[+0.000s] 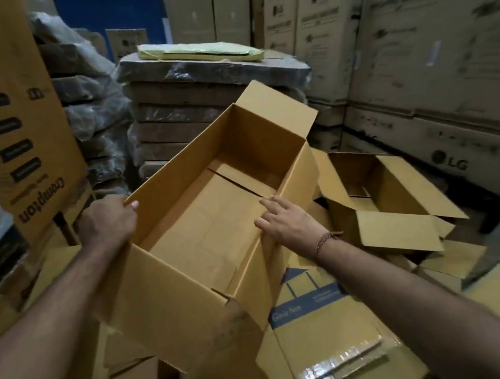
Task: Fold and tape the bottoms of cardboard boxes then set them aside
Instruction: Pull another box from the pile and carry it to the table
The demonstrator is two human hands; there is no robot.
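Observation:
An open yellow-brown cardboard box (pixel 214 211) fills the middle of the view, its mouth up and tilted away from me, its flaps standing out. Its folded bottom shows inside with a seam across it. My left hand (pixel 110 222) grips the box's left wall at the rim, thumb curled over the edge. My right hand (pixel 288 220) lies with straight fingers on the right wall's rim, a bracelet on its wrist.
Another open box (pixel 390 203) lies on its side at the right. A printed box with taped seam (pixel 323 329) sits under my right forearm. Flat cartons litter the floor. A wrapped pallet stack (pixel 191 103) stands behind, LG cartons (pixel 444 63) at the right, a Crompton carton (pixel 17 135) at the left.

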